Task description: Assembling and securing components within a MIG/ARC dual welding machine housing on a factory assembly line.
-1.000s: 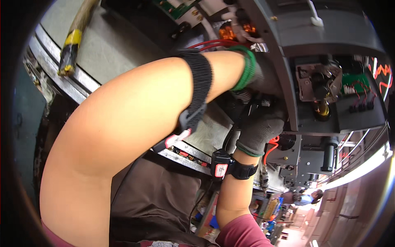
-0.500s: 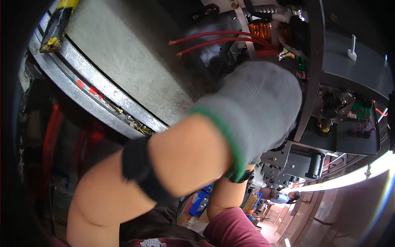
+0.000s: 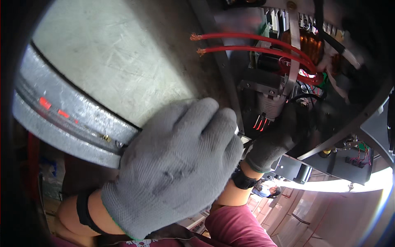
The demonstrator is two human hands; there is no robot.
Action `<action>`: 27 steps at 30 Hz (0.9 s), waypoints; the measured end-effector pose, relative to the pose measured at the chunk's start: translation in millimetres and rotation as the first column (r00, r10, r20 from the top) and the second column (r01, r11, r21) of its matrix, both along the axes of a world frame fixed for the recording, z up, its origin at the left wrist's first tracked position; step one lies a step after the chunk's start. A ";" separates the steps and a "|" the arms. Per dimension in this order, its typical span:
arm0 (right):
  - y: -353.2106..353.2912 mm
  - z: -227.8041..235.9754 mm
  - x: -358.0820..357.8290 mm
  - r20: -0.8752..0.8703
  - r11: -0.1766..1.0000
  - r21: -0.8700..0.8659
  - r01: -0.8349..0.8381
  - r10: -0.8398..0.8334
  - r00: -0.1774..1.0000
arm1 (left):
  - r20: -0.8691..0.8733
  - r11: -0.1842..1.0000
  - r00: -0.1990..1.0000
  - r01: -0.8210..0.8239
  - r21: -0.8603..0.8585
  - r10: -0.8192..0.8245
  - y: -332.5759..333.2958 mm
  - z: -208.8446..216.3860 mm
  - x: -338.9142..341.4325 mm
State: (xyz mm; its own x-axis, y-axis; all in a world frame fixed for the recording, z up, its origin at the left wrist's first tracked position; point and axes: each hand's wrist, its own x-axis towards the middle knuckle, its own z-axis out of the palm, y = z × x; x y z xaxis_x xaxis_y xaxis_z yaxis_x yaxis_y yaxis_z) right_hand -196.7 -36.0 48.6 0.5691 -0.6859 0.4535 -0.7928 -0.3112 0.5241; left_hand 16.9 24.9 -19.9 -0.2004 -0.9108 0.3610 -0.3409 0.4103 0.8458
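Note:
My left hand [image 3: 177, 160], in a grey knit glove, is low over the metal tray beside the open machine. Its back faces me and its fingers curl under, so whatever they may hold is hidden. Farther right, my right hand [image 3: 269, 148], gloved in grey too, reaches into the dark machine interior; its fingers are lost in shadow. Close to it is a ribbed metal part [image 3: 271, 106] with thin red-tipped leads below. Two red wires [image 3: 251, 43] with bare, frayed copper ends stick out above both hands. Behind them is a copper-wound coil [image 3: 310, 45].
A pale metal surface [image 3: 103, 57] lies at upper left, bordered by a grooved metal rail [image 3: 70, 119] with small red pieces and brass fittings. The dark machine frame [image 3: 349, 123] surrounds the right hand. Another person [image 3: 265, 189] is in the background.
My left hand has drawn back from the machine, down and left, to the rail's end. The view has shifted closer to the wires, and my right hand now shows inside the machine.

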 end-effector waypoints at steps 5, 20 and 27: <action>-6.1 -0.2 12.6 0.711 0.990 0.110 0.086 -0.139 0.689 | -0.105 1.000 0.994 -0.012 -0.012 0.011 -6.8 7.2 -0.6; 11.9 30.3 -9.5 0.279 0.944 0.146 0.296 -0.327 0.903 | -0.137 0.990 0.988 0.083 0.112 -0.067 -12.1 7.8 -40.3; 6.9 19.0 -10.4 0.336 0.961 0.199 0.193 -0.252 0.907 | -0.151 0.990 0.985 -0.068 0.120 0.086 -10.6 -5.2 -49.9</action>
